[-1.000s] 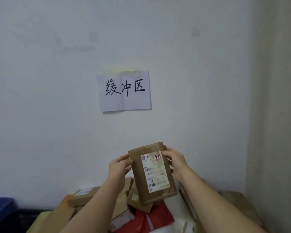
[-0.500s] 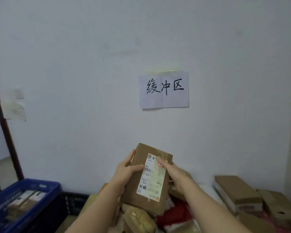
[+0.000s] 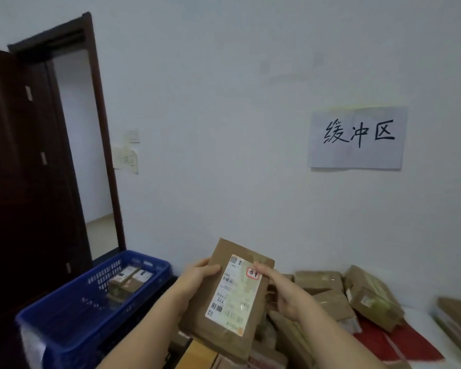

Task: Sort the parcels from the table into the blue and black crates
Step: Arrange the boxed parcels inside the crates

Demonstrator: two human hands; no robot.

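While held over the bench pile: one brown parcel [image 3: 225,302], gripped by left hand [image 3: 197,275], pinched by right hand [image 3: 282,291]; one blue crate [image 3: 72,320] left.

Brown parcel [image 3: 225,299] held up: small print on its white shipping label [image 3: 233,292] too blurred to read, apart from "T772" and the red-bordered sticker. Fingers of left hand [image 3: 197,275] go behind the parcel's left edge, out of sight; only thumb shows. Palm of right hand [image 3: 285,294] hidden.

Blue crate [image 3: 91,302]: near corner cut by lower edge; boxes inside seen partly, labels unreadable. Black crate [image 3: 171,283] behind it mostly hidden, only a dark sliver.

Parcel pile [image 3: 330,296] on table: lower part covered by forearms and held parcel; right side cut by edge.

Dark door [image 3: 24,169] cut off at left.
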